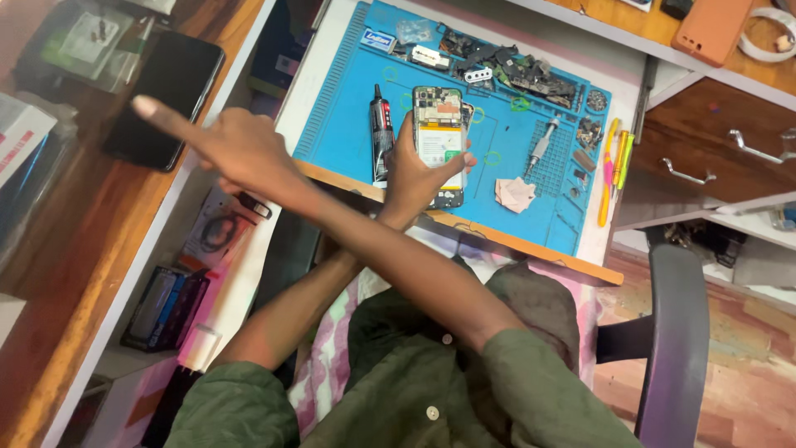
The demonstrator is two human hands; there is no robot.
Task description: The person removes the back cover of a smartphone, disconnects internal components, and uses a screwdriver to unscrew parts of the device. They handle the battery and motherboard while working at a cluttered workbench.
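Note:
My arms are crossed in front of me. My left hand (414, 178) grips an opened phone (438, 124) with its back cover off, battery and circuit board showing, held upright over the near edge of a blue work mat (348, 124). My right hand (240, 149) reaches out to the left over the wooden counter with the index finger stretched out and nothing in it. Its fingertip is close to a black phone (166, 95) lying screen up on that counter, without visibly touching it.
On the mat lie a black glue tube (381, 133), a screwdriver (541, 148), a crumpled cloth (516, 193), several loose phone parts (514, 70) and yellow and orange tools (613, 166). Wooden drawers (721, 141) and a chair (676, 332) stand at the right.

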